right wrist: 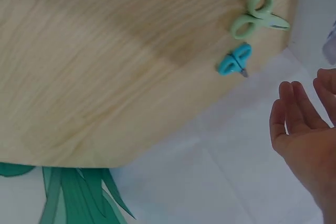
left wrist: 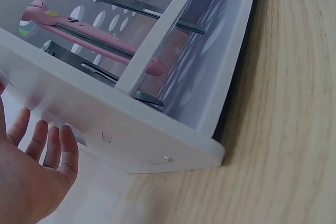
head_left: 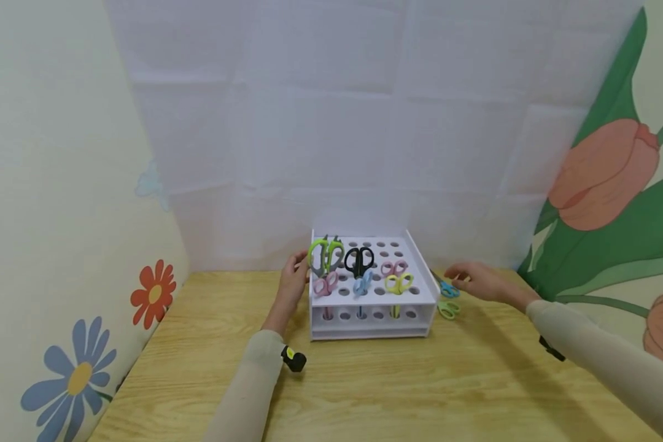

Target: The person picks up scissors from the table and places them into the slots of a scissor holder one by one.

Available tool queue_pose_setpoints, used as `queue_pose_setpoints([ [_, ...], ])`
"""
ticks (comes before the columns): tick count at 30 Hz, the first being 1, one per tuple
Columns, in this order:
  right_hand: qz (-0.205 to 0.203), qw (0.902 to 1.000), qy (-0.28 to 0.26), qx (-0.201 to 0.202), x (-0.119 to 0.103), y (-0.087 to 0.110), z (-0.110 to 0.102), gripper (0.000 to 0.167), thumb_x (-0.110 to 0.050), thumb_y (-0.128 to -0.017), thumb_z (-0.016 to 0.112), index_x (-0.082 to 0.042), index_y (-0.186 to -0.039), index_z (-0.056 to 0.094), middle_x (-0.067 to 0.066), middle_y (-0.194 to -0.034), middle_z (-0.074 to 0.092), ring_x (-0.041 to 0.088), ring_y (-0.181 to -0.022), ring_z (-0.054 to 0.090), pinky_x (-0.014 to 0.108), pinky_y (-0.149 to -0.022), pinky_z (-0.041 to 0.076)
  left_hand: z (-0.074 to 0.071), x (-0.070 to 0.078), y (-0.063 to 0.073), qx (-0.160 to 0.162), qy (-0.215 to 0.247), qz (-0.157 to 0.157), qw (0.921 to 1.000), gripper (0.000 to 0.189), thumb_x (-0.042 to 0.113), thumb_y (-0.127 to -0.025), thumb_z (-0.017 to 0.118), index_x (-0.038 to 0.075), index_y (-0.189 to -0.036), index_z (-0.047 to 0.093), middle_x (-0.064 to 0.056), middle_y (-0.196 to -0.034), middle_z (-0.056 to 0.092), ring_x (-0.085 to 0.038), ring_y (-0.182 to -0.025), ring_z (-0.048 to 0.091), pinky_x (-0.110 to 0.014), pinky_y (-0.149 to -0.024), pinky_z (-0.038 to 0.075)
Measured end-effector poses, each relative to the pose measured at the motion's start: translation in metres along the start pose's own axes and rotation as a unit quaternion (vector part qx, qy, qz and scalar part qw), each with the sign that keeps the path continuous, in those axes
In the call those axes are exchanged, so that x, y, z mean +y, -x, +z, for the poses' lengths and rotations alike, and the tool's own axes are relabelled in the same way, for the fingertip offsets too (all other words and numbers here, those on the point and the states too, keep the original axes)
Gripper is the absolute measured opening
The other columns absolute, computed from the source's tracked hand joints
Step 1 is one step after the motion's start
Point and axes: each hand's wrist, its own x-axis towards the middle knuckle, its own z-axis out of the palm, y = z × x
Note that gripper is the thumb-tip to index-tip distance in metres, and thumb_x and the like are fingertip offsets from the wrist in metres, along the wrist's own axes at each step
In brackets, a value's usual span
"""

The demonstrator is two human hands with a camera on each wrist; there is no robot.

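A white rack point(head_left: 372, 300) with round holes holds several scissors upright. Among them are green-handled shears point(head_left: 327, 253), black-handled scissors point(head_left: 359, 261), pink scissors point(head_left: 326, 284), blue scissors point(head_left: 362, 283) and yellow scissors point(head_left: 399, 283). My left hand point(head_left: 294, 277) is at the rack's left side panel point(left wrist: 105, 124), fingers loosely bent; whether they touch it, I cannot tell. To the right of the rack, my right hand point(head_left: 479, 281) hovers with relaxed fingers and holds nothing. Below and beside it, blue scissors point(right wrist: 234, 60) and light green scissors point(right wrist: 257, 17) lie on the table.
The rack stands on a wooden table point(head_left: 364, 380), near the back edge. Behind it hangs a creased white sheet point(head_left: 331, 123). Painted walls flank the table, with a blue flower point(head_left: 80, 379) on the left and a tulip point(head_left: 608, 175) on the right.
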Motion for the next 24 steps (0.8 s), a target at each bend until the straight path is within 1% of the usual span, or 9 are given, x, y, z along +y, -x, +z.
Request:
queue_pose_setpoints([
  [3, -0.006, 0.9998, -0.014, 0.01, 0.01, 0.001, 0.009, 0.02, 0.005, -0.094, 0.064, 0.014, -0.112, 0.065, 0.026, -0.106, 0.067, 0.039, -0.092, 0.066, 0.055, -0.08, 0.055, -0.001, 0.001, 0.0, 0.003, 0.0, 0.003, 1.0, 0.044, 0.033, -0.104, 0.056, 0.002, -0.137, 0.056, -0.015, -0.136, 0.055, -0.031, -0.12, 0.054, -0.039, -0.089, 0.053],
  [6, 0.018, 0.9996, -0.015, 0.015, 0.023, 0.004, 0.019, 0.02, 0.005, -0.094, 0.064, 0.016, -0.11, 0.064, 0.028, -0.104, 0.067, 0.04, -0.091, 0.066, 0.056, -0.08, 0.054, -0.001, 0.002, 0.001, -0.001, 0.0, 0.003, 1.0, 0.044, 0.033, -0.104, 0.057, 0.003, -0.137, 0.056, -0.015, -0.136, 0.055, -0.031, -0.12, 0.054, -0.039, -0.089, 0.054],
  [10, 0.08, 0.9967, 0.002, 0.011, 0.034, 0.008, 0.031, 0.022, -0.002, -0.097, 0.063, 0.016, -0.11, 0.063, 0.023, -0.099, 0.067, 0.039, -0.091, 0.065, 0.055, -0.08, 0.054, -0.001, 0.002, 0.001, -0.004, 0.002, 0.001, 1.0, 0.044, 0.033, -0.104, 0.057, 0.004, -0.136, 0.057, -0.014, -0.136, 0.055, -0.03, -0.12, 0.055, -0.039, -0.088, 0.054],
  [12, 0.104, 0.9945, 0.007, 0.011, 0.038, 0.007, 0.036, 0.025, -0.005, -0.098, 0.063, 0.017, -0.11, 0.062, 0.025, -0.097, 0.067, 0.042, -0.092, 0.064, 0.057, -0.08, 0.053, -0.001, 0.002, 0.001, -0.002, 0.003, 0.003, 1.0, 0.043, 0.032, -0.104, 0.057, 0.003, -0.136, 0.057, -0.015, -0.136, 0.056, -0.031, -0.12, 0.055, -0.039, -0.088, 0.054],
  [16, 0.164, 0.9864, 0.007, 0.006, 0.04, 0.002, 0.041, 0.035, -0.012, -0.1, 0.061, 0.021, -0.114, 0.058, 0.035, -0.103, 0.064, 0.05, -0.098, 0.061, 0.061, -0.083, 0.051, -0.002, 0.002, 0.0, 0.0, 0.005, 0.005, 1.0, 0.043, 0.032, -0.104, 0.057, 0.003, -0.136, 0.057, -0.015, -0.136, 0.055, -0.03, -0.12, 0.054, -0.039, -0.088, 0.054],
  [18, 0.199, 0.9799, 0.007, -0.004, 0.04, -0.001, 0.044, 0.042, -0.016, -0.102, 0.06, 0.023, -0.118, 0.055, 0.04, -0.111, 0.06, 0.054, -0.105, 0.059, 0.062, -0.087, 0.05, -0.001, 0.002, 0.0, -0.003, 0.006, 0.004, 1.0, 0.044, 0.033, -0.104, 0.057, 0.003, -0.137, 0.057, -0.015, -0.136, 0.054, -0.03, -0.121, 0.054, -0.037, -0.088, 0.053],
  [19, 0.21, 0.9775, 0.008, -0.01, 0.041, -0.003, 0.045, 0.043, -0.017, -0.102, 0.06, 0.023, -0.117, 0.055, 0.04, -0.11, 0.061, 0.053, -0.103, 0.059, 0.062, -0.087, 0.05, -0.001, 0.007, 0.003, -0.006, 0.008, 0.001, 0.9999, 0.043, 0.031, -0.105, 0.057, 0.002, -0.137, 0.056, -0.016, -0.137, 0.054, -0.03, -0.121, 0.054, -0.037, -0.088, 0.054],
  [21, 0.226, 0.9737, 0.01, -0.023, 0.041, -0.007, 0.048, 0.042, -0.02, -0.103, 0.06, 0.021, -0.111, 0.056, 0.034, -0.101, 0.063, 0.046, -0.094, 0.062, 0.056, -0.081, 0.053, 0.0, 0.007, 0.003, -0.009, 0.008, 0.0, 0.9999, 0.044, 0.031, -0.105, 0.057, 0.002, -0.137, 0.056, -0.016, -0.137, 0.053, -0.03, -0.121, 0.053, -0.036, -0.089, 0.054],
  [24, 0.227, 0.9735, 0.018, -0.025, 0.041, -0.012, 0.054, 0.036, -0.023, -0.102, 0.06, 0.013, -0.096, 0.058, 0.02, -0.085, 0.06, 0.033, -0.077, 0.057, 0.045, -0.067, 0.051, 0.0, 0.006, 0.004, -0.006, 0.01, 0.002, 0.9999, 0.043, 0.03, -0.105, 0.056, 0.001, -0.137, 0.056, -0.017, -0.137, 0.054, -0.031, -0.121, 0.054, -0.036, -0.088, 0.054],
])
